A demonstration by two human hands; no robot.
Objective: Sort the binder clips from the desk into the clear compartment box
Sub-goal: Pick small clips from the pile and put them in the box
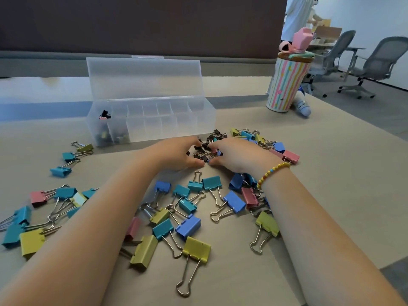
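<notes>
1. Both hands are out on the desk (331, 173), cupped toward each other around a little heap of small black binder clips (207, 146) just in front of the clear compartment box (154, 124).
2. Left hand (176, 154): fingers curled inward, thumb tip down at the near edge of the black heap. Looks like it's gathering or pinching clips, but I honestly can't tell if it has hold of one.
3. Right hand (238, 155): same deal, fingers curled over the heap from the other side, thumb nearly meeting the left thumb. Whether it's holding anything is hidden by the fingers. There's a yellow beaded bracelet (272, 174) on that wrist.
4. The box sits open with its lid (143, 78) standing up at the back. A few small dark clips plus one pink one are in the leftmost compartments (104, 117); the other compartments look bare.
5. Big coloured binder clips (189, 226) are scattered all over the near side of the desk, teal, blue, yellow-green and pink, between and beside both forearms. Another bunch lies just right of the right hand (265, 140), and a few sit off to the left of the box (72, 155).
6. A striped cup with a pink topper (287, 85) stands at the back right, with a white bottle (302, 106) lying beside it.
7. Office chairs (375, 65) and a person in white (298, 16) are further back on the right.
</notes>
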